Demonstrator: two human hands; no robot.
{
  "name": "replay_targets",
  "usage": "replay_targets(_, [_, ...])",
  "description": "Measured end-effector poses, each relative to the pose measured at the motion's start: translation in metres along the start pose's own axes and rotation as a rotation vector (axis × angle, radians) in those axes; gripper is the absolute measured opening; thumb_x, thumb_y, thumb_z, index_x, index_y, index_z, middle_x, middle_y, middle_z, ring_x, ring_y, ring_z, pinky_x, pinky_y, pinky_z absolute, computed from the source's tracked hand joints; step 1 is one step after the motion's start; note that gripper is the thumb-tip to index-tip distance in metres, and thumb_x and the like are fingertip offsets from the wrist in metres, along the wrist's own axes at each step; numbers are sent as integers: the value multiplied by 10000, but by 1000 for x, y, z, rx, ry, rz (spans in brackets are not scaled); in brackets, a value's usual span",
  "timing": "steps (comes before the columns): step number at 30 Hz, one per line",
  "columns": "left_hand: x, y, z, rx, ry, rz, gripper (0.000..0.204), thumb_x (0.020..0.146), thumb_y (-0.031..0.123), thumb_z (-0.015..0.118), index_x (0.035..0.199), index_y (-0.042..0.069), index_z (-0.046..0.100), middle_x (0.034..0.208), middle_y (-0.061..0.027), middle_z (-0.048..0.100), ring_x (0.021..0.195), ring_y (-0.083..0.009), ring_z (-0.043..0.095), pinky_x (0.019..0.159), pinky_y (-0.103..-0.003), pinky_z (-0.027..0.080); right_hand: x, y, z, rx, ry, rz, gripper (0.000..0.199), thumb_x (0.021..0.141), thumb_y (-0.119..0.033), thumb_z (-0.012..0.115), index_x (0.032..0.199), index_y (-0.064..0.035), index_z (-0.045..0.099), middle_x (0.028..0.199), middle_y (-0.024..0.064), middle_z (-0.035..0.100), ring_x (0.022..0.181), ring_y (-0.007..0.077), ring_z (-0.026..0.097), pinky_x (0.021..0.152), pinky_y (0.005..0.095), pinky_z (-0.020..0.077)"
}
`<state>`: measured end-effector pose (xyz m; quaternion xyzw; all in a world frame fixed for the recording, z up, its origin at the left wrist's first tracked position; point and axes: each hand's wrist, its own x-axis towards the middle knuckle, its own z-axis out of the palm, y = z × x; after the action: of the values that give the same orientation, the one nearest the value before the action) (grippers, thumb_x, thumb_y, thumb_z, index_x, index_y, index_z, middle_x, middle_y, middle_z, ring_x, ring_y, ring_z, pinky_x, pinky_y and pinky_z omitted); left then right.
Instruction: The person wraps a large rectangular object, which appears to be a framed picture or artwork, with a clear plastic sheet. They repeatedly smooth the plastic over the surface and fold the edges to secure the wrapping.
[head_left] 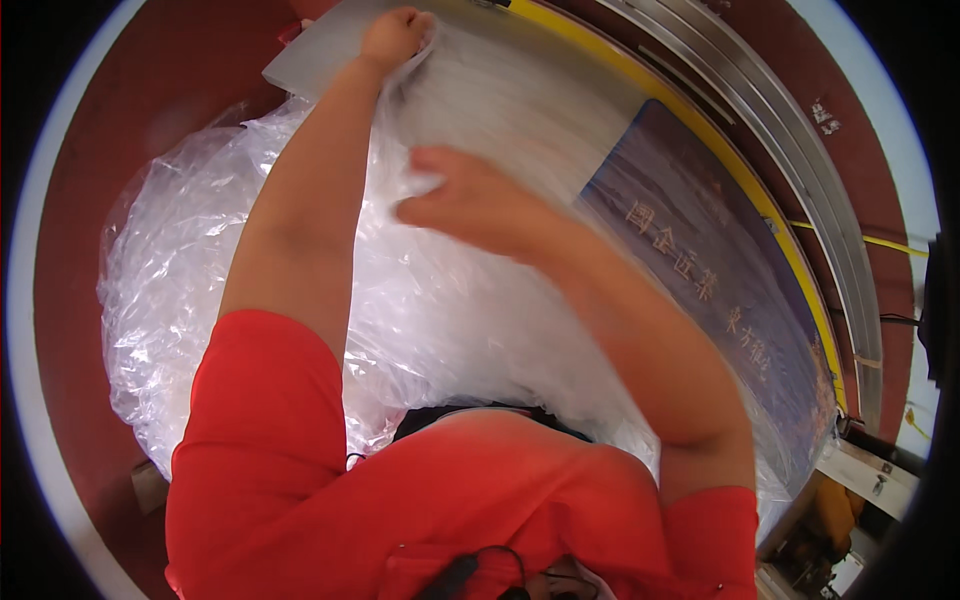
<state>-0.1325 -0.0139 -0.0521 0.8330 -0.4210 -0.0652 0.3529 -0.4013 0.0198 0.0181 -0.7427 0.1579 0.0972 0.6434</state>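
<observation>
My left hand [397, 38] is stretched to the far side, its fingers closed on the edge of a translucent plastic sheet [318, 48]. Over the middle of the view hangs my right hand [470, 200], blurred by motion. Its thumb and fingers are apart, and nothing shows between them. Beneath both arms lies a large crumpled heap of clear plastic film [190, 270], bulging out on the left. To the right, a dark blue panel [690, 230] with light lettering shows under a see-through layer.
A yellow strip [790, 255] curves along the panel's far right edge. Beyond it run grey metal rails [790, 110] over a dark red floor [110, 130]. A white cabinet-like piece [870, 475] stands at the lower right, near a yellow cable [895, 245].
</observation>
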Motion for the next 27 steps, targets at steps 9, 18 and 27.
replay_targets(9, [-2,-5,7,150,215,8,358,787,388,392,812,64,541,796,-116,579,768,-283,534,676,-355,402,-203,-14,-48,-183,19,-511,215,806,-260,460,815,-57,530,650,10,502,558,92,450,489,252,375])
replay_targets(18, [10,-22,20,631,152,93,356,825,361,312,934,74,492,881,-194,563,822,-355,537,702,-450,420,-566,162,-46,-600,1428,903,254,809,-264,440,920,-50,520,766,38,517,650,129,473,551,270,401])
replay_targets(27, [55,-82,32,556,150,126,425,824,427,298,1034,94,457,997,-197,514,939,-364,476,775,-437,378,-602,169,-36,141,1963,502,322,815,-269,412,1015,-35,505,874,66,527,738,162,493,610,287,426])
